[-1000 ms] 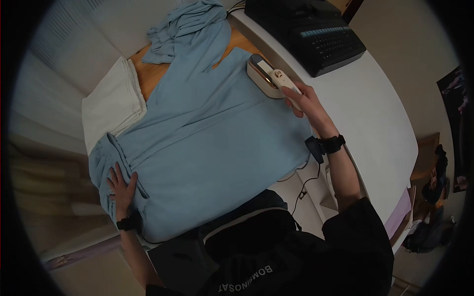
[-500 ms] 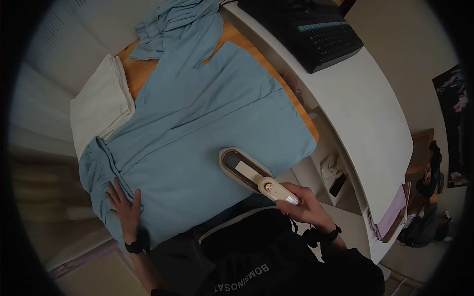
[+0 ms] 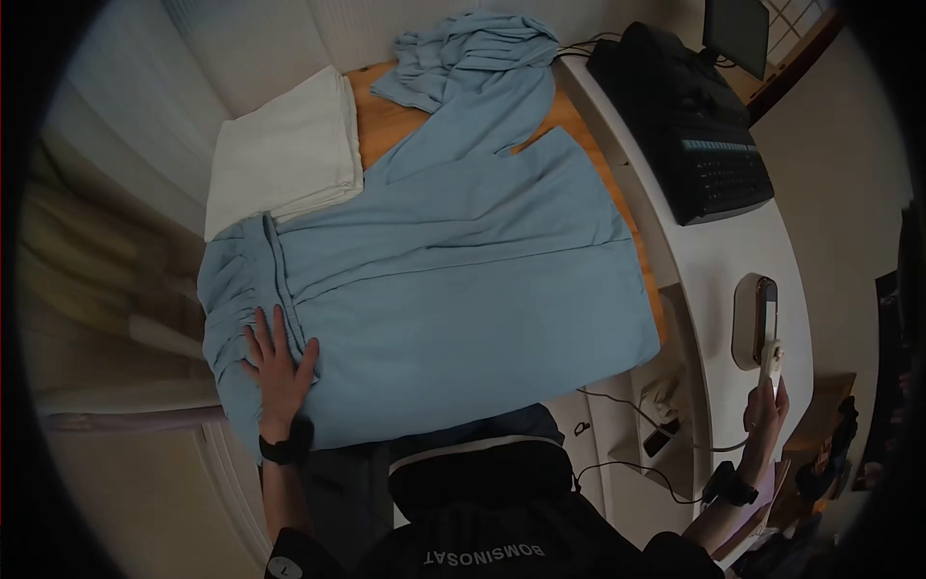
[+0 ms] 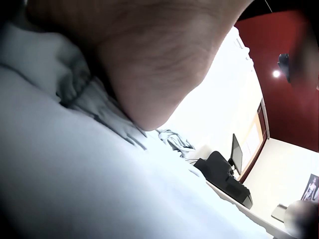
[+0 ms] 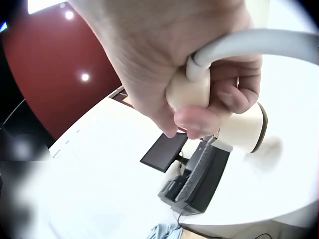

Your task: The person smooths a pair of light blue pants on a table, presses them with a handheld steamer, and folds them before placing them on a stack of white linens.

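Pale blue cloth point(image 3: 463, 318) lies spread over a wooden-topped surface, with small folds along its middle and a bunched part at the far end. On its gathered left edge rests the left hand point(image 3: 281, 381), palm down with fingers spread; the left wrist view shows that hand point(image 4: 154, 59) against the cloth point(image 4: 89, 169). Over the white desk at the right, the right hand point(image 3: 766, 413) grips the handle of a cream handheld iron point(image 3: 770, 362). In the right wrist view, the fingers of the right hand point(image 5: 174, 55) curl round the iron's handle point(image 5: 189, 94), a thick cord leaving its end.
Folded white cloth point(image 3: 285, 154) lies at the back left, touching the blue cloth. A black keyboard instrument point(image 3: 719, 174) and a monitor point(image 3: 736, 37) stand at the back of the white desk point(image 3: 719, 261). Cords hang near open shelves below the desk; a curtain point(image 3: 106, 261) hangs at the left.
The iron, in the right hand, went from the cloth's far right to its near edge, then right onto the desk. The left hand stays on the cloth's left edge. The head view has shifted.
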`<state>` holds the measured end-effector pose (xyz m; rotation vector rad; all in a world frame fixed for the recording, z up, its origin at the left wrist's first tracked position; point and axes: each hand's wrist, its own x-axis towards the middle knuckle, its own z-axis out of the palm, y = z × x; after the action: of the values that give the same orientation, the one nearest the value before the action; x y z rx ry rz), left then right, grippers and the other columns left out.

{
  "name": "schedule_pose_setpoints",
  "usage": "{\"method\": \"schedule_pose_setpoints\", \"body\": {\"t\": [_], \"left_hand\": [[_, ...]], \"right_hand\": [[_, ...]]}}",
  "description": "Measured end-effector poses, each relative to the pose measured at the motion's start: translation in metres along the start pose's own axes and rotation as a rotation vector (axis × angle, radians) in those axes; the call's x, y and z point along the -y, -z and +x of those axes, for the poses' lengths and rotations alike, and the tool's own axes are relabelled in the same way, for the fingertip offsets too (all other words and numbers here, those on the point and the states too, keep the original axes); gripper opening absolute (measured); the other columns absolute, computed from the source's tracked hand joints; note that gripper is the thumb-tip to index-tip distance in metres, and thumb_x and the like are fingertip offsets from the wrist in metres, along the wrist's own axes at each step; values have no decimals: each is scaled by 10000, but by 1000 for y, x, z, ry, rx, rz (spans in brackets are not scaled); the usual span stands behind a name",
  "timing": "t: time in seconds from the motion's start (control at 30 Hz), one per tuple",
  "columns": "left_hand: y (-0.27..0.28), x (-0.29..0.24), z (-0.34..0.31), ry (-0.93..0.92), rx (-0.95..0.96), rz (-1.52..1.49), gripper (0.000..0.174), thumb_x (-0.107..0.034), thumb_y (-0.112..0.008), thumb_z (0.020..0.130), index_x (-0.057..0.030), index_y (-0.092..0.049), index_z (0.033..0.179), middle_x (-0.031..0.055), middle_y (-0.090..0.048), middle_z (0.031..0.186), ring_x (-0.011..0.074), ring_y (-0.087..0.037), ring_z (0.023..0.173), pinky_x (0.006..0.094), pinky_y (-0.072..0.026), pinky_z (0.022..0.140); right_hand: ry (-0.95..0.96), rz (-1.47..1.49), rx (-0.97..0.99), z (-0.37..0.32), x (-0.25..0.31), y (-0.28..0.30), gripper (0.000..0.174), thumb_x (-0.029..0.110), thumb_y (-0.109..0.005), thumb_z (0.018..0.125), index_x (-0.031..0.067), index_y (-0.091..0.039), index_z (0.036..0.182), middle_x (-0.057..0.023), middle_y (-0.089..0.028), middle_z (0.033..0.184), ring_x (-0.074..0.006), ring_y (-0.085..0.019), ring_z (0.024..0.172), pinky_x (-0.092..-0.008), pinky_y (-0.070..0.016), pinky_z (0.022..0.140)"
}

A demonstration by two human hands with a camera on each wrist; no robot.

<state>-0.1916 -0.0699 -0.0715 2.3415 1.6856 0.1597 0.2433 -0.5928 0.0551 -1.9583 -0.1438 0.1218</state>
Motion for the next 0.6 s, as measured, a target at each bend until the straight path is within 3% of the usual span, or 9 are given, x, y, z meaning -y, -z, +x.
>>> {"method": "schedule_pose_setpoints", "body": {"t": [0.1, 0.13, 0.23, 0.33, 0.37, 0.43, 0.53, 0.57, 0.6], "left_hand": [[-5, 4, -1, -59, -27, 25, 832, -568, -579, 935, -205, -257, 1612, 139, -125, 1686, 498, -64, 1520, 812, -37, 1079], [-5, 5, -2, -37, -35, 27, 832, -568, -579, 935, -205, -257, 1612, 139, -125, 1686, 498, -64, 1520, 812, -37, 1079], [-3, 4, -3, -37, -20, 17, 839, -567, -584, 930, -202, -257, 1611, 152, -128, 1683, 497, -69, 1520, 803, -45, 1088], [8, 5, -5, -48, 16, -35, 842, -542, -596, 922, -190, -260, 1608, 165, -130, 1680, 502, -80, 1516, 792, -56, 1099], [12, 6, -6, -65, 49, -72, 839, -528, -598, 917, -187, -262, 1607, 170, -133, 1678, 502, -80, 1515, 785, -60, 1107], [18, 5, -9, -98, 78, -113, 830, -486, -601, 909, -150, -276, 1596, 202, -163, 1660, 505, -111, 1508, 764, -87, 1127], [22, 2, -7, -90, 97, -14, 838, -496, -600, 915, -87, -289, 1577, 235, -193, 1642, 508, -141, 1501, 754, -124, 1129], [27, -5, -6, -98, 61, 122, 891, -548, -610, 912, -14, -296, 1552, 253, -292, 1591, 497, -278, 1447, 730, -196, 1123], [28, -9, -1, -98, 60, 128, 891, -548, -610, 912, -14, -296, 1552, 253, -292, 1591, 497, -278, 1447, 730, -196, 1123]], "right_hand": [[-27, 41, -97, 31, -37, 45, 252, 387, -607, 1008, 140, -567, 974, 78, -410, 664, -10, -299, 489, -201, -188, 419], [-69, 47, -201, 34, -41, 41, 274, 426, -653, 981, 213, -526, 866, 96, -357, 650, -9, -246, 508, -212, -198, 450], [-190, 164, -127, 54, -58, 62, 282, 439, -640, 988, 203, -536, 875, 97, -372, 656, -8, -249, 506, -213, -199, 456], [-385, -281, -360, 112, -103, 122, 463, 530, -660, 946, 75, -609, 1018, 16, -531, 708, -77, -430, 532, -229, -342, 481], [-151, -396, -238, 139, -137, 168, 624, 564, -682, 915, 7, -612, 1188, -74, -644, 851, -170, -600, 687, -301, -483, 608], [481, -968, -658, 143, -104, 144, 637, 525, -656, 950, 0, -582, 1303, -117, -682, 1002, -213, -660, 874, -363, -521, 736], [513, -619, -275, 95, 16, -5, 421, 318, -627, 1018, 20, -586, 1312, -114, -679, 1113, -202, -669, 935, -378, -501, 827], [504, -613, -53, 79, 37, -57, 368, 243, -638, 996, 24, -598, 1290, -118, -668, 1120, -227, -642, 1027, -385, -495, 863], [478, -593, 171, 64, 58, -110, 327, 168, -649, 975, 29, -610, 1267, -123, -657, 1126, -253, -615, 1119, -392, -489, 900]]}}
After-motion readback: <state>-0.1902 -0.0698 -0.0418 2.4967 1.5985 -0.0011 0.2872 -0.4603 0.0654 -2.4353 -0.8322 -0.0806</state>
